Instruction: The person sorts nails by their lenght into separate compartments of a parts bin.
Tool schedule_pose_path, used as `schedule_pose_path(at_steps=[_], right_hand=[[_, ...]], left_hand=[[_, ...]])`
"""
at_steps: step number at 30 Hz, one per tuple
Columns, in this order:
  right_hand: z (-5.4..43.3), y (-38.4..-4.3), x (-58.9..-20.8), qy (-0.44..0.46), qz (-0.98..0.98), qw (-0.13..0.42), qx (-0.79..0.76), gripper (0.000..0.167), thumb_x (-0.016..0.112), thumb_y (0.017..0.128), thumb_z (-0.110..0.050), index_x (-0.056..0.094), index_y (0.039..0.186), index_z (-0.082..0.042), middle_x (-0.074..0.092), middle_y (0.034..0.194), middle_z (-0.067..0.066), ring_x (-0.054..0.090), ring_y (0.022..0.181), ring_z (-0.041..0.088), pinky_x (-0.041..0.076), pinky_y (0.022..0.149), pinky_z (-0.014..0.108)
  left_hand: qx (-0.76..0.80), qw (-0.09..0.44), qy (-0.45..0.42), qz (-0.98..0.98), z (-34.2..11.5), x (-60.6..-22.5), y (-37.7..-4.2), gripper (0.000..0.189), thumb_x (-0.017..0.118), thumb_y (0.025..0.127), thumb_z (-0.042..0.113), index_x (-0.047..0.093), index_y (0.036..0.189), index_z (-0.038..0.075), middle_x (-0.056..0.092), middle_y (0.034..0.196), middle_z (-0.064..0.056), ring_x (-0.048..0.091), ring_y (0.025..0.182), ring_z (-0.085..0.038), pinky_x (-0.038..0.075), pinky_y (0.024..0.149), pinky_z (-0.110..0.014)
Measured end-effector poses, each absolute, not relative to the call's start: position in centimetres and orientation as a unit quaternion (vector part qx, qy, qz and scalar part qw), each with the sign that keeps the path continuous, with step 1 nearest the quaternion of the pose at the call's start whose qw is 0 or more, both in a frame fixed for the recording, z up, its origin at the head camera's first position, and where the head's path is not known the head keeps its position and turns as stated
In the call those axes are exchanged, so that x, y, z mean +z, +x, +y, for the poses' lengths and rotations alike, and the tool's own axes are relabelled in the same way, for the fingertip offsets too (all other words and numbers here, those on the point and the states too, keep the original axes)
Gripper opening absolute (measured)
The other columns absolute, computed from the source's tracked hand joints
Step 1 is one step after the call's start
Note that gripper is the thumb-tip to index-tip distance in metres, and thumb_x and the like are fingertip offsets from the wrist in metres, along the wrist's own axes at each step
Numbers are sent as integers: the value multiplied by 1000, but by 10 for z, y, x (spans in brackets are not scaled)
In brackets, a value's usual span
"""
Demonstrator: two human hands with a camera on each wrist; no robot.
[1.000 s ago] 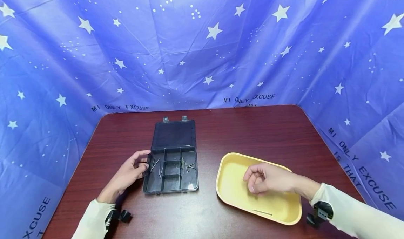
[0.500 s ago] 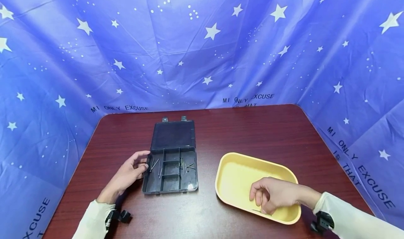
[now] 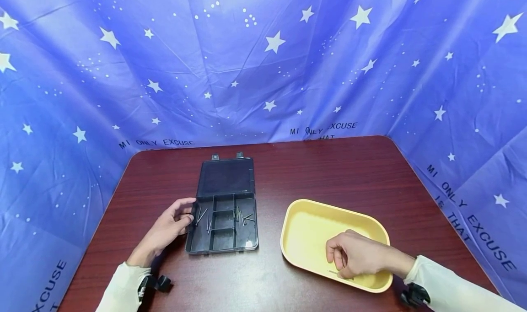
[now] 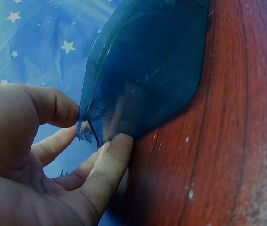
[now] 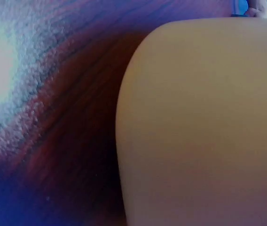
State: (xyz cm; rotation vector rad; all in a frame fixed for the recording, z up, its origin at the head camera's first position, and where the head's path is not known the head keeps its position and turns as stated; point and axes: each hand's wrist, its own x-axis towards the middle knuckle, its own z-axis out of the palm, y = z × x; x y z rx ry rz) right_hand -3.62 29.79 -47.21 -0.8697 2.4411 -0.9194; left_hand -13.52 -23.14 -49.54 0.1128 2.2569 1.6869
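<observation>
A dark, see-through compartment box (image 3: 223,245) lies on the table with its lid (image 3: 226,177) folded back. Silver nails (image 3: 201,217) lie in its left compartment, and several thin brassy nails or screws (image 3: 243,217) in the right one. My left hand (image 3: 166,227) holds the box's left side, fingers at the rim; the left wrist view shows the thumb and index finger touching its edge. Inside the yellow tray (image 3: 302,257), my right hand (image 3: 362,257) reaches down near the front wall and pinches a thin nail (image 3: 332,271), mostly hidden behind the fingers.
The box's middle compartments (image 3: 223,220) sit between the two filled ones. Bare dark red tabletop (image 3: 269,257) separates the box from the tray. A blue star-patterned cloth (image 3: 247,74) hangs behind and at both sides of the table.
My right hand has moved down and toward the tray's front wall, and its fingers have closed on the nail lying there. The left hand has stayed at the box.
</observation>
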Motion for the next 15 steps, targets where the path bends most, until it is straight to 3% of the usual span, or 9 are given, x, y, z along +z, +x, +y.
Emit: schedule_pose_path(at_steps=[4, 8, 15], right_hand=[[293, -34, -470, -320, 888, 163, -287, 31, 75, 66, -1, 63, 82, -25, 54, 62, -30, 50, 60, -13, 44, 61, 14], [290, -32, -470, -315, 897, 148, -272, 30, 70, 64, 0, 60, 75, -26, 48, 62, -27, 43, 58, -12, 38, 55, 14], [292, -35, -473, -307, 886, 166, -305, 27, 70, 65, -2, 63, 73, -27, 50, 65, -24, 43, 60, -12, 39, 55, 14]], left_hand=[[595, 160, 40, 787, -232, -496, -135, 55, 60, 104, 3, 43, 156, 8, 50, 138, -26, 58, 88, -9, 52, 66, -24], [593, 157, 44, 788, -232, -496, -135, 55, 60, 104, 3, 43, 156, 8, 50, 137, -26, 58, 89, -9, 53, 66, -25], [582, 156, 43, 797, -232, -498, -136, 53, 59, 104, 2, 44, 154, 9, 49, 135, -23, 58, 88, -10, 52, 66, -24]])
